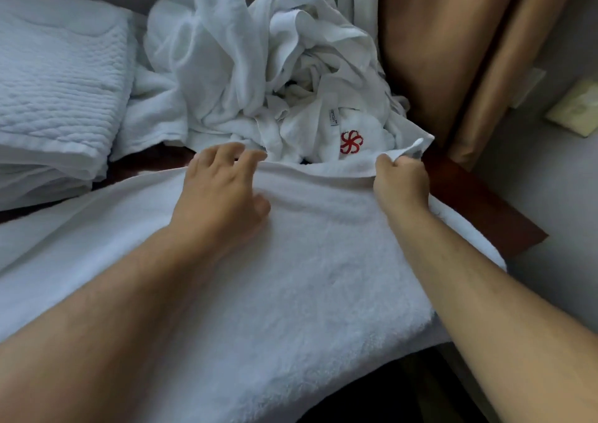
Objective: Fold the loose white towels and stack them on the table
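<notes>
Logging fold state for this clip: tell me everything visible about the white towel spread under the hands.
The white terry towel looks thick and plush, lying spread flat across the dark wooden table, its near edge draping over the front. Its far edge runs along the foot of the pile of loose towels. The right hand pinches the far right corner, lifting it slightly; the left hand rests with spread fingers on the far edge near the middle. Shallow ripples show between the hands.

I see my right hand (402, 181) pinching the corner of the spread towel (291, 293) while my left hand (223, 193) rests flat on it, fingers spread.
</notes>
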{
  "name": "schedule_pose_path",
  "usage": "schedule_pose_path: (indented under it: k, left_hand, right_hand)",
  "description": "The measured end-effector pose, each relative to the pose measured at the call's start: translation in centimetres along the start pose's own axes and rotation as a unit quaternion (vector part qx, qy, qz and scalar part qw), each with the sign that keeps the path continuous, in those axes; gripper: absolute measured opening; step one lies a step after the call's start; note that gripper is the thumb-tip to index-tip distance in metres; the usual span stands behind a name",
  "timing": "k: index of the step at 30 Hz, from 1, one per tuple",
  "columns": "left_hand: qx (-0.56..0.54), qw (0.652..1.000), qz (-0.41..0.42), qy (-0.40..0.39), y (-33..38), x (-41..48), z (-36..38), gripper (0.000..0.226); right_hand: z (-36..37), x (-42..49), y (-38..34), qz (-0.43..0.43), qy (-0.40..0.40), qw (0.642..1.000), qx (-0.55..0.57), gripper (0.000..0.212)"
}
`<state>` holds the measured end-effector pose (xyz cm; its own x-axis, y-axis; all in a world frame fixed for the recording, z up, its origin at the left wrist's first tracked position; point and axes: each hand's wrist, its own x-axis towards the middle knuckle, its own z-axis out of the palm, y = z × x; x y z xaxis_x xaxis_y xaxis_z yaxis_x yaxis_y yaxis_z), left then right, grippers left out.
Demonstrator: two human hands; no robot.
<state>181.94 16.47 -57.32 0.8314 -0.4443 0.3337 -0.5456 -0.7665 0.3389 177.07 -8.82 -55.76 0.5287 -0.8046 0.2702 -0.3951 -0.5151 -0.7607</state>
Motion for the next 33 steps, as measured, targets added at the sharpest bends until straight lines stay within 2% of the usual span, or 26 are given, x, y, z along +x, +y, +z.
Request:
schedule_pose_path:
  k: [2, 4, 5, 7, 9, 10, 11, 12, 14, 15, 17, 19, 21, 23, 24, 26, 27, 29, 30, 33]
  left_hand:
    - [-0.008, 1.000, -0.004, -0.015, 0.3, 0.3, 0.3, 0.067]
    - [0.007, 0.999, -0.003, -0.031, 0.8, 0.4, 0.9, 0.068]
    - [0.014, 0.999, -0.003, -0.032, 1.0, 0.4, 1.0, 0.068]
    - [0.019, 1.000, -0.002, -0.017, 1.1, 0.5, 0.9, 0.061]
    - [0.012, 1.000, 0.017, 0.009, 1.1, 0.6, 0.5, 0.043]
    - [0.002, 1.000, 0.025, 0.016, 1.0, 0.6, 0.3, 0.034]
    - [-0.009, 0.999, 0.027, 0.018, 1.0, 0.6, 0.1, 0.029]
    - [-0.018, 0.999, 0.022, 0.017, 1.0, 0.4, 0.0, 0.027]
    - [-0.017, 1.000, 0.006, 0.010, 1.2, 0.0, -0.1, 0.027]
    - [-0.008, 1.000, -0.002, 0.006, 1.2, -0.1, -0.1, 0.027]
    - [0.008, 1.000, -0.009, 0.010, 1.2, -0.2, 0.0, 0.023]
    - [0.001, 0.999, -0.008, 0.033, 1.2, -0.2, 0.1, 0.018]
    - [-0.020, 0.998, -0.012, 0.061, 1.3, -0.2, -0.1, 0.017]
    - [-0.044, 0.995, -0.021, 0.085, 1.4, -0.2, -0.3, 0.018]
    - [-0.054, 0.994, -0.025, 0.093, 1.4, -0.1, -0.4, 0.017]
    - [-0.064, 0.993, -0.025, 0.092, 1.4, -0.1, -0.5, 0.015]
    - [-0.065, 0.994, -0.021, 0.087, 1.4, -0.2, -0.4, 0.014]
    - [-0.059, 0.995, -0.012, 0.077, 1.6, -0.3, -0.3, 0.013]
    - [-0.053, 0.996, -0.008, 0.073, 1.6, -0.3, -0.2, 0.014]
    - [-0.038, 0.997, 0.002, 0.068, 1.7, -0.4, 0.1, 0.014]
  right_hand:
    - [-1.3, -0.2, 1.2, -0.066, 0.024, 0.995, -0.070, 0.043]
    - [-2.3, -0.2, 1.3, -0.050, 0.046, 0.996, -0.060, 0.039]
    - [-2.6, 0.1, 0.9, -0.009, 0.039, 0.999, -0.032, 0.035]
    - [-3.1, 1.1, -0.8, 0.027, 0.004, 0.996, 0.085, 0.030]
    - [-4.1, 1.5, -3.2, -0.040, -0.009, 0.965, 0.258, 0.023]
    - [-4.4, 1.7, -3.9, -0.083, -0.005, 0.946, 0.312, 0.021]
    - [-4.4, 1.9, -4.1, -0.108, -0.007, 0.943, 0.315, 0.019]
    - [-4.2, 2.1, -4.1, -0.107, -0.009, 0.960, 0.259, 0.021]
    - [-3.4, 2.6, -3.1, -0.028, -0.030, 0.997, 0.065, 0.035]
    - [-2.9, 2.8, -2.1, 0.027, -0.065, 0.997, -0.021, 0.041]
    - [-2.3, 2.3, -0.7, 0.054, -0.096, 0.987, -0.121, 0.046]
    - [-1.8, 0.6, 0.1, 0.023, -0.091, 0.984, -0.151, 0.050]
    - [-1.5, -1.7, 0.5, -0.035, -0.120, 0.978, -0.166, 0.052]
    - [-1.9, -3.4, 1.2, -0.097, -0.144, 0.977, -0.120, 0.040]
    - [-2.5, -3.5, 1.7, -0.116, -0.118, 0.981, -0.097, 0.034]
    - [-4.3, -1.9, 2.7, -0.091, -0.042, 0.987, -0.127, 0.025]
    - [-5.2, -0.7, 3.2, -0.044, -0.031, 0.985, -0.167, 0.029]
    - [-6.7, 1.7, 4.0, 0.052, -0.092, 0.969, -0.224, 0.048]
    - [-7.3, 2.6, 4.2, 0.072, -0.137, 0.958, -0.243, 0.054]
    - [-8.3, 4.4, 4.0, 0.036, -0.236, 0.932, -0.272, 0.053]
